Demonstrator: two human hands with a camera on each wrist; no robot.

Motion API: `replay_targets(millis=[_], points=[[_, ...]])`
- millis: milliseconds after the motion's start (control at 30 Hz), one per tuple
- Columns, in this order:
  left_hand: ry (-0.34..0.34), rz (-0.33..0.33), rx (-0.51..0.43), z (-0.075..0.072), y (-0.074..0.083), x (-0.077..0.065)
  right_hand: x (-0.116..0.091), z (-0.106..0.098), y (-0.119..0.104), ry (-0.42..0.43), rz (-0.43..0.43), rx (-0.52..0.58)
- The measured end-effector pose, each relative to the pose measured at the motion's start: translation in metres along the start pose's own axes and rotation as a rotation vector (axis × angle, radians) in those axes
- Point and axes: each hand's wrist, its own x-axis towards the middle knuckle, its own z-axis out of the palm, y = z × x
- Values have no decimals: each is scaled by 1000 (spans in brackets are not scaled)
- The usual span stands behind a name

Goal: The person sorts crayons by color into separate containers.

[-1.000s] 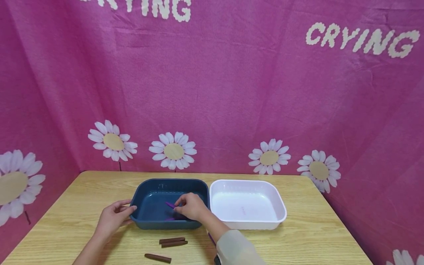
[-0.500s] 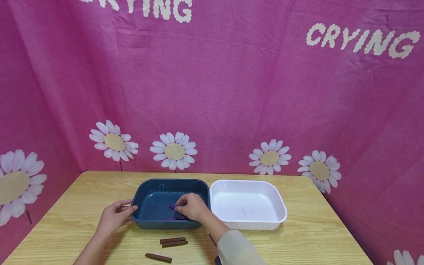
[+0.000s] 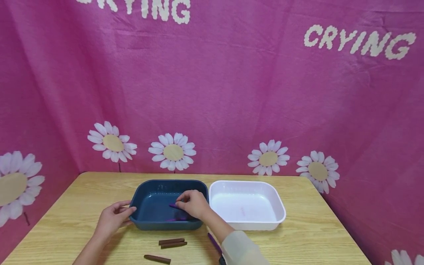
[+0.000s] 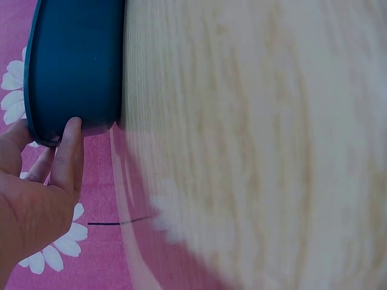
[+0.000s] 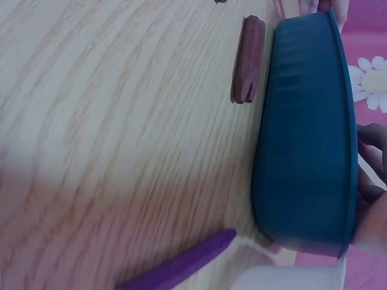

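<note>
Sticks (image 3: pixel 173 245) lie on the table (image 3: pixel 304 235) before the left tray (image 3: pixel 165 225), the right tray (image 3: pixel 253 225) alongside.

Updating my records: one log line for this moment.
left hand: grips blue tray | right hand: pinches purple stick over tray

Draped nook: pink cloth (image 3: pixel 218 84), wooden table (image 3: pixel 308 221).

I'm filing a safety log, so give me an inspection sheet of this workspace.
Surface: wood-grain table, pale.
Job's things: dark blue tray beside white tray; three brown sticks and a purple stick on the table.
Clutter: black item by right sleeve, cut off by frame.
Hands: left hand grips the dark blue tray's rim; right hand pinches another purple stick inside it.
Cables: nothing seen.
Surroundings: pink cloth with daisies and CRYING lettering.
</note>
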Motion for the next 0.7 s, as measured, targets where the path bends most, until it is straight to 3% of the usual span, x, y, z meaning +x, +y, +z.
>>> replay_targets(millis=[700], points=[[-2, -4, 29, 0, 0, -1, -19, -21, -5, 11, -28, 116]])
